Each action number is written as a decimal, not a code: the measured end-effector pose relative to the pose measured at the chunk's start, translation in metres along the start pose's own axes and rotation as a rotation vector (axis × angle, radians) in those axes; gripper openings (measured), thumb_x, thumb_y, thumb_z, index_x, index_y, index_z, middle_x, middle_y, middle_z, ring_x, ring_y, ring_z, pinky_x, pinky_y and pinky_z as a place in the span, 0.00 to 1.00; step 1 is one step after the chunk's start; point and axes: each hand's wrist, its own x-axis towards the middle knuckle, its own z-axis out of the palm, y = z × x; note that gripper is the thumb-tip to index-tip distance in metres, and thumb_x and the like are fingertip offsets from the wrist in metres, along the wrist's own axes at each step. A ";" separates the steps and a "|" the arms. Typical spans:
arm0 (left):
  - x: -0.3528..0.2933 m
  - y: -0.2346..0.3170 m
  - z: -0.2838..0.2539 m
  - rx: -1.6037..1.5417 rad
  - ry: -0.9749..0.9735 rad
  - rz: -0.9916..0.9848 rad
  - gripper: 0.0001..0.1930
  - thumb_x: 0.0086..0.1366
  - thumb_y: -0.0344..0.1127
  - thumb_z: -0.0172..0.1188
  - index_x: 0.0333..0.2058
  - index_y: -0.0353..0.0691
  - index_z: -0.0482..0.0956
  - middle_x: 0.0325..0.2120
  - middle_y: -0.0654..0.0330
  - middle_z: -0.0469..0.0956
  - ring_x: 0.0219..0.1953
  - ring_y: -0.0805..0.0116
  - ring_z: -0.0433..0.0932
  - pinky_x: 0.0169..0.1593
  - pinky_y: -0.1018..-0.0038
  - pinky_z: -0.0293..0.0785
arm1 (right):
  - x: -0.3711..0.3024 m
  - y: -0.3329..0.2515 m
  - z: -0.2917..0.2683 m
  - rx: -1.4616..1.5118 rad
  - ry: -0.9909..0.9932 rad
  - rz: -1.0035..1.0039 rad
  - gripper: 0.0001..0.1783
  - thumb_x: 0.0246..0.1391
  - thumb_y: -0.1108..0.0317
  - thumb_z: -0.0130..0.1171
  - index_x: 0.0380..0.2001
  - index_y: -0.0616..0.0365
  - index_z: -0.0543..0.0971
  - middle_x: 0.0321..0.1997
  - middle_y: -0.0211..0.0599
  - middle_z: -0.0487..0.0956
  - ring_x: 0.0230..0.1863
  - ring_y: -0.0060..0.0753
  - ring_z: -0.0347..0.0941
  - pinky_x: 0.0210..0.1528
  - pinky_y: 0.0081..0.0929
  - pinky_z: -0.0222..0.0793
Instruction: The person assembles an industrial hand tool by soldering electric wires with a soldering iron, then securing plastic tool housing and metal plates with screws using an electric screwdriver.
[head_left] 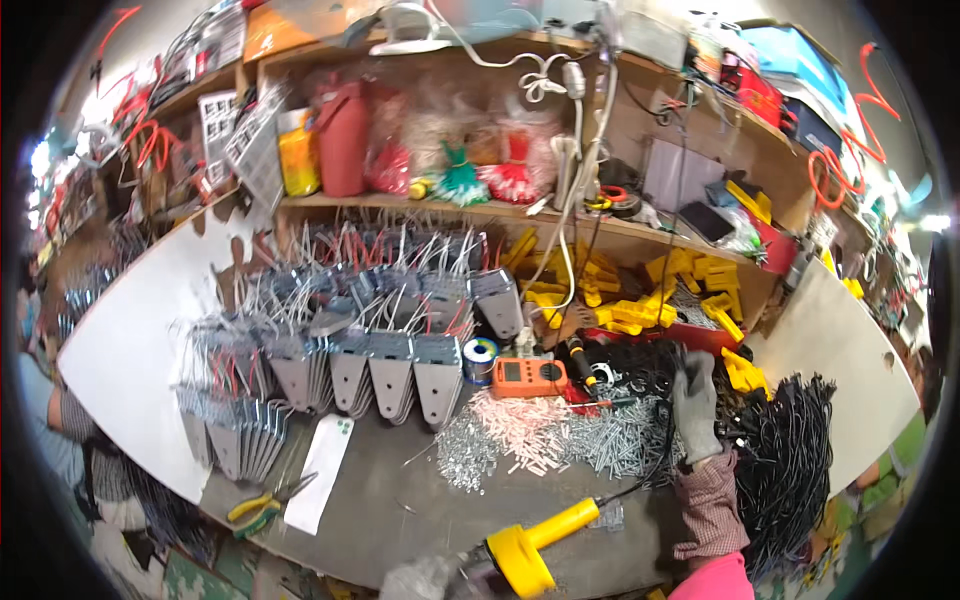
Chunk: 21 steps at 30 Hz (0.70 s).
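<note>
My left hand [425, 578], in a pale glove and blurred, is at the near edge of the bench. It seems closed on a yellow round-headed housing with a straight handle [522, 560]. A black cord runs from the handle's end up to the right. Gloved in grey, my right hand [694, 405] reaches into a heap of black cords [640, 358], fingers stretched out away from me; their tips are hard to make out. Beside it lie grey screws [625, 440], pale pink sleeves [520, 425] and small clear-silvery pieces [465, 452].
Grey tapered metal plates with wires [390, 375] stand in rows at left. Pliers [265, 508] and a white paper strip [320, 475] lie near them. An orange meter [528, 377] stands by a wire spool [480, 360]. Yellow parts [640, 305] fill the back right; black cables [790, 470] hang at right.
</note>
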 end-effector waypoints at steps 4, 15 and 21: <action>0.024 -0.037 -0.033 -0.124 -0.176 -0.352 0.14 0.58 0.42 0.64 0.40 0.43 0.79 0.40 0.49 0.75 0.45 0.49 0.75 0.45 0.57 0.72 | 0.044 -0.134 0.116 0.026 -0.631 -0.331 0.16 0.57 0.74 0.57 0.49 0.59 0.72 0.39 0.51 0.80 0.39 0.44 0.80 0.42 0.34 0.75; 0.044 -0.190 -0.048 0.362 0.097 -0.727 0.35 0.57 0.44 0.66 0.59 0.34 0.64 0.49 0.47 0.72 0.53 0.47 0.71 0.51 0.55 0.74 | 0.069 -0.098 0.195 -0.903 -1.278 -0.506 0.12 0.50 0.61 0.57 0.37 0.51 0.82 0.37 0.47 0.82 0.43 0.52 0.80 0.46 0.45 0.75; 0.042 -0.203 -0.046 -0.136 0.288 -0.779 0.29 0.55 0.37 0.67 0.55 0.36 0.70 0.40 0.46 0.79 0.45 0.47 0.79 0.50 0.59 0.75 | 0.069 -0.074 0.199 -0.546 -1.234 -0.380 0.11 0.52 0.63 0.56 0.37 0.51 0.82 0.34 0.45 0.82 0.40 0.51 0.79 0.44 0.41 0.75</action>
